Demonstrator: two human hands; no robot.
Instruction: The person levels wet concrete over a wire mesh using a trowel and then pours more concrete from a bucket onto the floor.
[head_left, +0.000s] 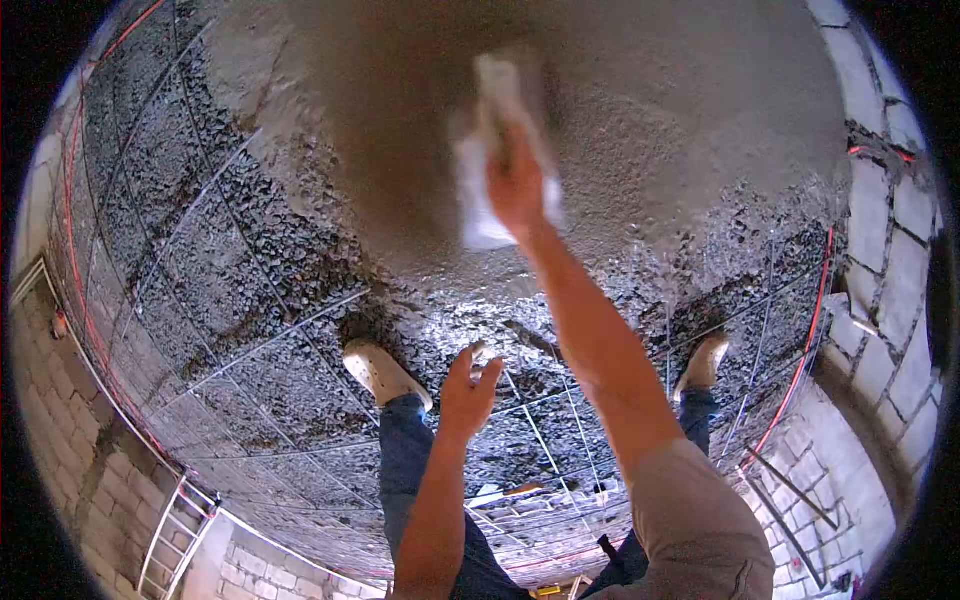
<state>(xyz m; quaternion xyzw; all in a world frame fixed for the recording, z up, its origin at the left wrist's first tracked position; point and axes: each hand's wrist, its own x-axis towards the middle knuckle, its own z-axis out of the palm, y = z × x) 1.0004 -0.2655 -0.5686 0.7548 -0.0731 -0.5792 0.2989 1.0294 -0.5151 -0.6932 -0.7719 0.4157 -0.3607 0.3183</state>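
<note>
Wet concrete point(650, 130) spreads before the person, with gravel point(270, 240) to its left and along its near edge. Rods point(290, 333) cross over the gravel. The right hand point(517, 190) is on a trowel point(482, 212) at the concrete, ahead of the left hand point(468, 392). The left hand hangs between the left shoe point(380, 372) and right shoe point(705, 365), nearer the left, both shoes on the gravel. A block wall point(885, 220) borders the right side; a ladder point(175, 540) stands at the far left rear.

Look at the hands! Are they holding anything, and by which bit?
The right hand holds a flat, trowel-like tool, seemingly by its handle, though motion blurs it. The left hand appears to hold nothing.
</note>
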